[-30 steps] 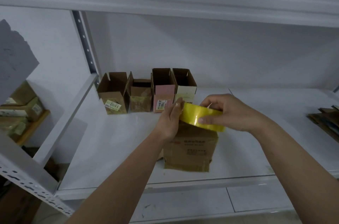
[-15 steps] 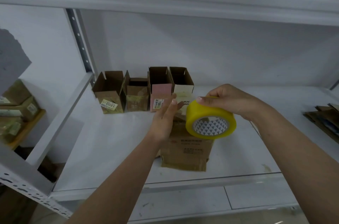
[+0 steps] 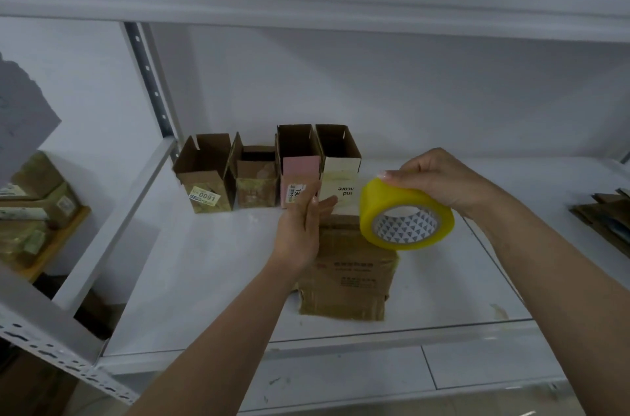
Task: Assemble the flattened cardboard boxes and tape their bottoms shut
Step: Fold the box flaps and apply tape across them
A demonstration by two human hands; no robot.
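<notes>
The brown cardboard box stands on the white shelf, long axis upright. The left hand, fingers straight, touches its left side. The right hand grips the yellow tape roll above its right top corner, nearer the seam.

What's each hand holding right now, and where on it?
The right hand grips the tape roll by its outer rim, from the top. The left hand holds nothing; its straight fingers lie against the box.

Soft dim light, wide-angle edge warping.
</notes>
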